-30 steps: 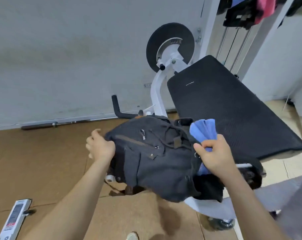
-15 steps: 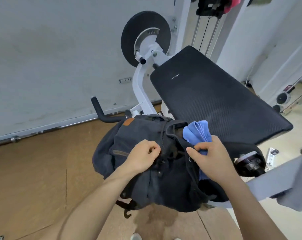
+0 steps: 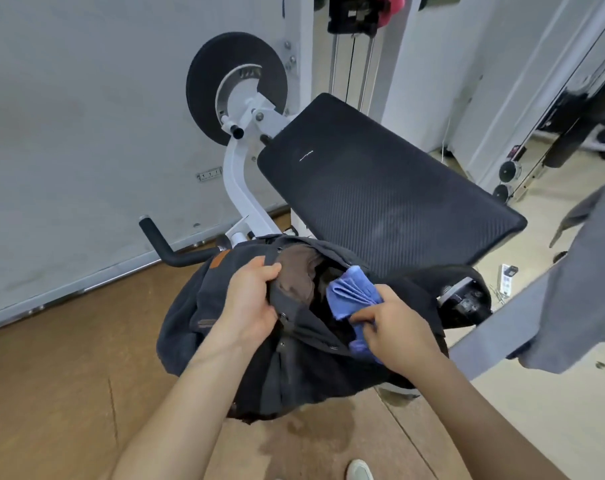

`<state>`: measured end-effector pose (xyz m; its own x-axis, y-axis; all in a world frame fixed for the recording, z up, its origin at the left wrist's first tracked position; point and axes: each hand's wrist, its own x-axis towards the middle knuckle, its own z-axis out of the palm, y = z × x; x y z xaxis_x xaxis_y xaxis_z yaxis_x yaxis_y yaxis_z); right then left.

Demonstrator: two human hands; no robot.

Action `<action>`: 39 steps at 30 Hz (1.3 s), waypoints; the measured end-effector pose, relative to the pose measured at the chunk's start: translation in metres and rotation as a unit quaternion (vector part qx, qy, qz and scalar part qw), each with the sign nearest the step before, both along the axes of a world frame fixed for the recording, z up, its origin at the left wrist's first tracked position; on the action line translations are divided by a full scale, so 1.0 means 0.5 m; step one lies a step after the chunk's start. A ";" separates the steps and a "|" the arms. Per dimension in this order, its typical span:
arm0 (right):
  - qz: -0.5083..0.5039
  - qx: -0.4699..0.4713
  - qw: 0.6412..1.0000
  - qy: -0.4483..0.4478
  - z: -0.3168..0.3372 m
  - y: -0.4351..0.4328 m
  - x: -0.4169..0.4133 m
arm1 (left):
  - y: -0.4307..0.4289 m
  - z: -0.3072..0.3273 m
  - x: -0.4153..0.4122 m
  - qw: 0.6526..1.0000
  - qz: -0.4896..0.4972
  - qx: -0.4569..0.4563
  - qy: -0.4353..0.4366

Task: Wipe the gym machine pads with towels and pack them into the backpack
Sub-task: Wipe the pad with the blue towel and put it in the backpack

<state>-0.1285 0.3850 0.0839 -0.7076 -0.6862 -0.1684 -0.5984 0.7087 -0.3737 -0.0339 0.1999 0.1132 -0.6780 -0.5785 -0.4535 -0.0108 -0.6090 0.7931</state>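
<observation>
A dark grey backpack [image 3: 204,317] lies on the low end of the gym machine, its mouth pulled open so a brown lining [image 3: 299,275] shows. My left hand [image 3: 250,301] grips the near-left rim of the opening. My right hand [image 3: 396,329] holds a folded blue towel [image 3: 351,292], whose upper end sits over the open mouth. The big black slanted pad [image 3: 380,199] of the machine rises just behind the backpack.
The machine's white frame [image 3: 238,188], a black weight disc [image 3: 207,88] and a black handle [image 3: 162,244] stand to the left by the grey wall. A grey cloth [image 3: 581,299] hangs at the right. A shoe tip [image 3: 359,471] shows on the brown floor below.
My left hand moved from the backpack's left side to the rim and pulled the mouth open. The blue towel in my right hand has come lower, toward the opening. The camera shifted.
</observation>
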 end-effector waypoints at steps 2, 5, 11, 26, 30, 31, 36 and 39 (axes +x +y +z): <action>-0.018 0.023 0.999 0.025 0.021 -0.005 -0.013 | -0.012 0.030 0.009 1.000 0.003 -0.028 0.008; -0.022 0.061 0.997 0.029 0.056 -0.014 -0.052 | -0.004 0.042 0.005 0.989 0.012 -0.134 -0.063; 0.109 -0.057 0.990 -0.075 0.115 -0.003 -0.089 | 0.010 0.049 -0.041 0.928 0.039 -0.326 -0.176; 0.163 0.133 0.974 -0.084 0.055 -0.027 -0.188 | -0.003 0.063 -0.029 0.551 -0.204 -0.676 -0.445; 0.160 0.018 0.986 -0.028 0.035 -0.019 -0.172 | -0.001 0.018 -0.052 0.419 -0.294 -0.701 -0.497; 0.151 0.012 0.988 0.005 0.034 -0.022 -0.168 | 0.003 0.006 -0.066 0.406 -0.277 -0.721 -0.489; 0.167 -0.033 0.959 0.225 0.019 -0.026 -0.136 | 0.064 -0.078 -0.135 0.372 -0.297 -0.802 -0.361; 0.142 -0.020 0.955 0.260 -0.021 -0.007 -0.115 | 0.010 -0.087 -0.153 0.410 -0.339 -0.767 -0.359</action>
